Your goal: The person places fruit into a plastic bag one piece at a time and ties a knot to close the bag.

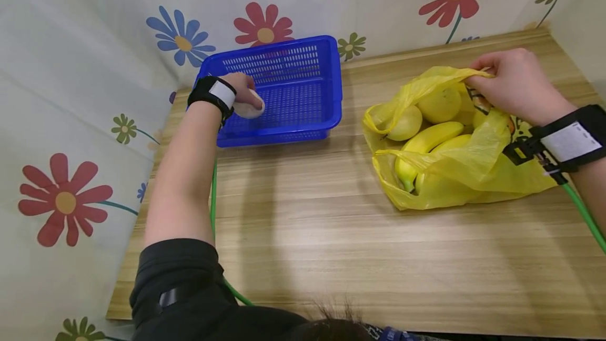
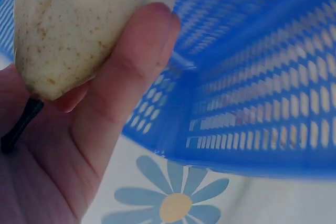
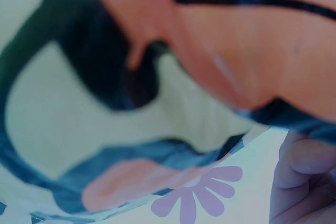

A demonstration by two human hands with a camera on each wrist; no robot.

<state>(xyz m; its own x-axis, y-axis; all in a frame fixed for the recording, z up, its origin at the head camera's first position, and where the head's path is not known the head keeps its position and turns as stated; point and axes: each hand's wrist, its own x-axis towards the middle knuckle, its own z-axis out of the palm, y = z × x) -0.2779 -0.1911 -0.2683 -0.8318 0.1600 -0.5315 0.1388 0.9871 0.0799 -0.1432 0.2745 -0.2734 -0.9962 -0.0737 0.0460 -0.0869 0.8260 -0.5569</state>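
My left hand (image 1: 243, 88) grips a pale pear (image 1: 249, 109) over the left part of a blue plastic basket (image 1: 335, 93). Close up in the left wrist view, the pear (image 2: 79, 30) has brown specks and a dark stem, and a finger curls along its side. My right hand (image 1: 513, 83) pinches the rim of a yellow plastic bag (image 1: 502, 172) and holds it up. Inside the bag lie bananas (image 1: 426, 143) and round yellowish fruits (image 1: 440, 104). The bag's printed side (image 3: 236, 51) fills most of the right wrist view.
The basket stands on a wooden table (image 1: 331, 246) near the back left, against a flowered curtain (image 1: 379, 4). A green cable (image 1: 213, 199) runs beneath the left arm, and another green cable (image 1: 584, 214) hangs from the right wrist strap.
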